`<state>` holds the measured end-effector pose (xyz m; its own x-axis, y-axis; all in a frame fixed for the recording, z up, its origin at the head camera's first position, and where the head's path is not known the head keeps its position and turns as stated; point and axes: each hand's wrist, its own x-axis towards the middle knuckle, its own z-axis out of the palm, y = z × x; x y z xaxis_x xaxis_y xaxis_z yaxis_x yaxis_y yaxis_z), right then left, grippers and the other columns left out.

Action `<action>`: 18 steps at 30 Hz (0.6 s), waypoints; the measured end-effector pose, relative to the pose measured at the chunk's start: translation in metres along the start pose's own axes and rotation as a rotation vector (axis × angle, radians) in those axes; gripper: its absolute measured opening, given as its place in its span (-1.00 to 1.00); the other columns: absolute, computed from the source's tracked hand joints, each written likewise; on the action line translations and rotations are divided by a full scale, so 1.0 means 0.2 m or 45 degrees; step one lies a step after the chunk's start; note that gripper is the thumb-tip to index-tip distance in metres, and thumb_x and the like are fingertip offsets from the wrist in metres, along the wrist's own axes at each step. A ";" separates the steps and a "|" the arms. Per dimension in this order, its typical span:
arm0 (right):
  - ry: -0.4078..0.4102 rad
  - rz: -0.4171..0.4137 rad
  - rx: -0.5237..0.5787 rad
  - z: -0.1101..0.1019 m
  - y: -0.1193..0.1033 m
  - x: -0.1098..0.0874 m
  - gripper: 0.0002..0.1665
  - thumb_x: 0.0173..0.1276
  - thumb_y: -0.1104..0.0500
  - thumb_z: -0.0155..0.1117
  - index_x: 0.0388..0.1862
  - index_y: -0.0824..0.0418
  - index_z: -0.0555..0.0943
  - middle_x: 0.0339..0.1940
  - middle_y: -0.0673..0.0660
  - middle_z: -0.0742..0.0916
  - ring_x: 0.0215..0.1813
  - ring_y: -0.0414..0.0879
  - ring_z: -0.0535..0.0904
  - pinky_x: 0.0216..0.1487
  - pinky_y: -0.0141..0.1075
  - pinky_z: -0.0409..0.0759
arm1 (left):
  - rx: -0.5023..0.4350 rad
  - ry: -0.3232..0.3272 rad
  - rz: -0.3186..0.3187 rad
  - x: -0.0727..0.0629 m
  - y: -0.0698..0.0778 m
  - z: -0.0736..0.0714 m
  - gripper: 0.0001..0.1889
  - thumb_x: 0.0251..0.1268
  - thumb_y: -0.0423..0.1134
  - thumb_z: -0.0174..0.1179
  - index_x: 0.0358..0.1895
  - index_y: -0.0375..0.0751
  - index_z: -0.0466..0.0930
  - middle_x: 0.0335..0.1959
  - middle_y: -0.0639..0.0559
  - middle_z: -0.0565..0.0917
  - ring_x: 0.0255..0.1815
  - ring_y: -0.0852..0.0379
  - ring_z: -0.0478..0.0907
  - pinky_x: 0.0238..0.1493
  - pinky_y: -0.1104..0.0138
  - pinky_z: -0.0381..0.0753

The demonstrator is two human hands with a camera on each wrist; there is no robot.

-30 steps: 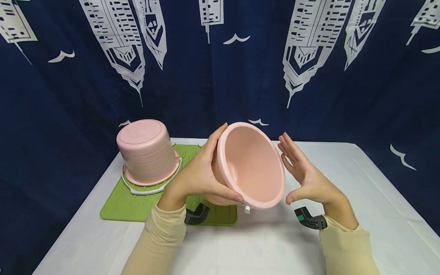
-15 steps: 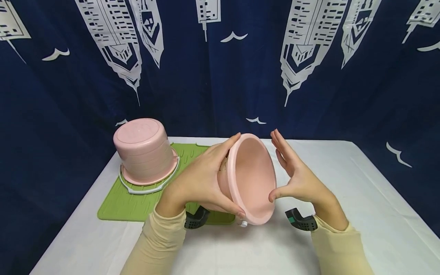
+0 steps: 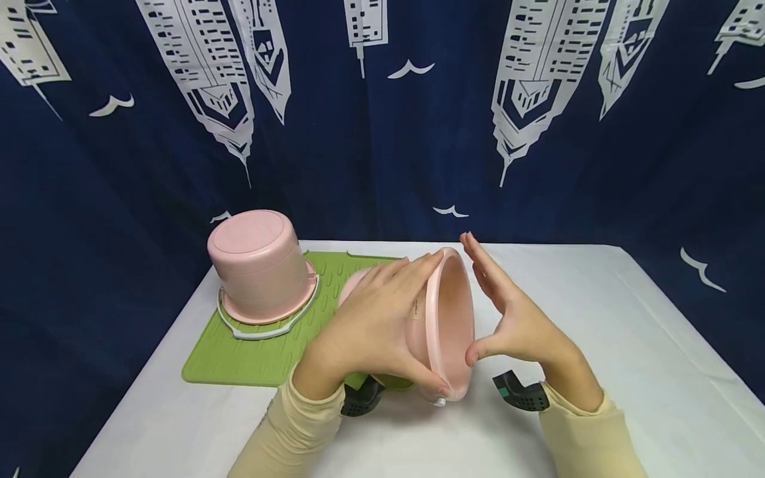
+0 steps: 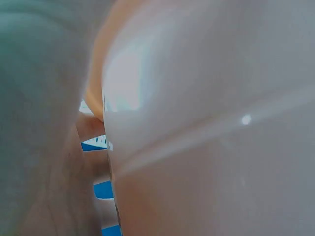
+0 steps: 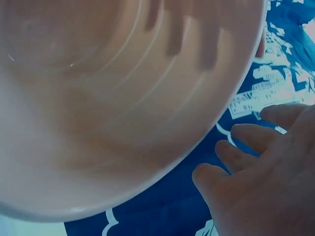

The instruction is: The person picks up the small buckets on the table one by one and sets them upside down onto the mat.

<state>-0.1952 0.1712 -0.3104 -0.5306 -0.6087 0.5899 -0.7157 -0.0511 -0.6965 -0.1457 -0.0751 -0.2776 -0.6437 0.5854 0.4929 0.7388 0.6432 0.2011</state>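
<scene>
My left hand (image 3: 376, 325) grips a pink bucket (image 3: 433, 318) from outside, fingers over its top and thumb below near the rim. The bucket lies tilted on its side in the air, mouth turned right, and the hand hides much of its outer wall. A small white peg (image 3: 440, 402) shows under the rim. My right hand (image 3: 520, 318) is held in front of the mouth, fingers extended and thumb spread. In the right wrist view, its fingers (image 5: 246, 140) appear beside the rim and hold nothing. The left wrist view is filled mostly by the bucket's glossy wall (image 4: 211, 162).
A second pink bucket (image 3: 263, 272) stands upside down on a green ribbed mat (image 3: 239, 365) at the left, its pale handle (image 3: 269, 334) lying around it. The white-covered table (image 3: 454, 451) stretches to the right. Behind hangs a navy curtain (image 3: 370, 166) with white prints.
The held bucket has turned, so its mouth faces more to the right and less toward me, and it has come slightly lower. My right hand has moved left, closer to the rim.
</scene>
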 end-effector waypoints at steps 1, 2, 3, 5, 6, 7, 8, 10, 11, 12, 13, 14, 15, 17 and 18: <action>-0.008 -0.014 -0.012 0.01 0.00 0.00 0.67 -0.21 -0.32 0.65 0.67 0.22 -0.16 0.68 0.17 -0.04 0.64 0.13 -0.23 0.54 -0.30 -0.10 | 0.012 -0.015 -0.005 0.00 0.01 0.01 0.56 -0.57 0.63 0.43 0.64 -0.04 -0.07 0.56 0.18 0.18 0.53 0.12 0.11 0.50 0.11 0.06; -0.014 -0.024 -0.027 0.02 -0.01 0.00 0.67 -0.20 -0.33 0.64 0.67 0.23 -0.16 0.68 0.17 -0.04 0.64 0.14 -0.22 0.54 -0.30 -0.10 | 0.021 -0.027 -0.006 0.00 0.01 0.01 0.56 -0.55 0.63 0.42 0.65 -0.06 -0.10 0.58 0.18 0.15 0.54 0.13 0.08 0.51 0.11 0.04; -0.020 -0.029 -0.042 0.02 -0.01 0.00 0.66 -0.19 -0.35 0.63 0.67 0.24 -0.16 0.67 0.18 -0.03 0.64 0.15 -0.22 0.54 -0.31 -0.10 | 0.031 -0.037 -0.020 0.00 0.02 0.02 0.57 -0.55 0.64 0.41 0.65 -0.04 -0.14 0.59 0.21 0.12 0.55 0.11 0.07 0.50 0.08 0.05; -0.036 -0.014 -0.068 0.04 -0.02 0.00 0.67 -0.20 -0.38 0.62 0.67 0.23 -0.16 0.68 0.15 -0.02 0.64 0.14 -0.20 0.55 -0.31 -0.11 | 0.050 -0.042 -0.053 0.00 0.02 0.03 0.60 -0.57 0.65 0.41 0.66 -0.01 -0.20 0.60 0.24 0.07 0.56 0.06 0.06 0.49 0.04 0.08; -0.040 -0.001 -0.082 0.05 -0.02 0.00 0.68 -0.21 -0.39 0.62 0.67 0.21 -0.15 0.68 0.13 -0.02 0.64 0.14 -0.19 0.55 -0.32 -0.11 | 0.057 -0.040 -0.062 0.00 0.02 0.04 0.62 -0.59 0.65 0.41 0.66 -0.01 -0.23 0.60 0.23 0.07 0.55 0.03 0.08 0.47 0.02 0.11; -0.040 0.016 -0.104 0.05 -0.02 0.00 0.68 -0.22 -0.40 0.62 0.67 0.20 -0.15 0.68 0.12 -0.02 0.64 0.13 -0.19 0.55 -0.32 -0.12 | 0.064 -0.038 -0.080 0.00 0.02 0.04 0.63 -0.61 0.66 0.41 0.66 0.02 -0.26 0.60 0.23 0.07 0.54 -0.01 0.11 0.46 0.00 0.13; -0.038 0.029 -0.124 0.06 -0.02 0.00 0.69 -0.23 -0.40 0.63 0.68 0.19 -0.14 0.68 0.11 -0.02 0.64 0.12 -0.18 0.55 -0.32 -0.12 | 0.066 -0.034 -0.091 0.00 0.02 0.04 0.65 -0.63 0.65 0.42 0.65 0.02 -0.28 0.59 0.22 0.09 0.53 -0.04 0.13 0.45 0.00 0.15; -0.032 0.063 -0.157 0.07 -0.03 0.00 0.71 -0.27 -0.33 0.71 0.68 0.15 -0.13 0.68 0.07 -0.01 0.64 0.10 -0.18 0.55 -0.32 -0.12 | 0.080 -0.033 -0.113 0.00 0.02 0.04 0.66 -0.65 0.65 0.43 0.65 0.03 -0.31 0.58 0.18 0.13 0.51 -0.09 0.17 0.44 0.00 0.17; -0.028 0.076 -0.180 0.07 -0.03 0.00 0.72 -0.30 -0.28 0.75 0.68 0.13 -0.12 0.68 0.06 -0.01 0.64 0.09 -0.18 0.55 -0.32 -0.12 | 0.085 -0.034 -0.122 0.00 0.02 0.04 0.67 -0.66 0.65 0.43 0.64 0.03 -0.33 0.57 0.16 0.17 0.51 -0.10 0.18 0.44 0.00 0.18; -0.024 0.088 -0.208 0.08 -0.03 0.01 0.73 -0.33 -0.22 0.79 0.69 0.11 -0.11 0.68 0.05 -0.01 0.65 0.08 -0.18 0.55 -0.33 -0.12 | 0.087 -0.036 -0.132 -0.01 0.02 0.04 0.68 -0.67 0.65 0.43 0.64 0.03 -0.35 0.55 0.14 0.22 0.50 -0.11 0.19 0.44 -0.02 0.18; -0.021 0.095 -0.230 0.08 -0.03 0.01 0.73 -0.36 -0.13 0.83 0.69 0.10 -0.10 0.68 0.04 -0.02 0.65 0.07 -0.18 0.54 -0.34 -0.11 | 0.092 -0.039 -0.140 -0.01 0.02 0.04 0.69 -0.67 0.66 0.43 0.64 0.03 -0.36 0.54 0.14 0.23 0.51 -0.10 0.19 0.44 -0.03 0.18; -0.017 0.101 -0.238 0.09 -0.03 0.02 0.73 -0.37 -0.04 0.85 0.69 0.09 -0.09 0.68 0.03 -0.01 0.65 0.06 -0.18 0.54 -0.34 -0.10 | 0.104 -0.041 -0.145 -0.01 0.02 0.03 0.69 -0.67 0.66 0.43 0.64 0.02 -0.38 0.54 0.12 0.24 0.51 -0.10 0.18 0.44 -0.06 0.18; -0.012 0.100 -0.245 0.10 -0.03 0.03 0.73 -0.38 0.05 0.86 0.69 0.08 -0.09 0.68 0.03 -0.01 0.65 0.05 -0.17 0.54 -0.35 -0.09 | 0.121 -0.042 -0.147 -0.01 0.02 0.03 0.69 -0.66 0.67 0.42 0.63 0.00 -0.38 0.56 0.12 0.21 0.52 -0.11 0.18 0.43 -0.08 0.18; 0.002 0.089 -0.254 0.11 -0.03 0.03 0.69 -0.36 0.18 0.84 0.68 0.09 -0.07 0.68 0.04 -0.01 0.64 0.06 -0.16 0.53 -0.35 -0.05 | 0.138 -0.038 -0.145 -0.01 0.02 0.03 0.70 -0.66 0.68 0.41 0.63 -0.01 -0.40 0.57 0.13 0.18 0.52 -0.12 0.18 0.42 -0.12 0.19; 0.007 0.082 -0.245 0.12 -0.03 0.03 0.68 -0.34 0.24 0.83 0.68 0.09 -0.07 0.68 0.05 -0.01 0.64 0.06 -0.15 0.53 -0.36 -0.04 | 0.149 -0.031 -0.140 -0.01 0.02 0.03 0.71 -0.66 0.68 0.41 0.63 -0.02 -0.40 0.58 0.13 0.16 0.52 -0.12 0.18 0.42 -0.13 0.19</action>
<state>-0.1842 0.1494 -0.3125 -0.5801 -0.6014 0.5494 -0.7537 0.1404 -0.6421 -0.1423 -0.0713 -0.2832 -0.7248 0.5193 0.4528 0.6365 0.7562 0.1517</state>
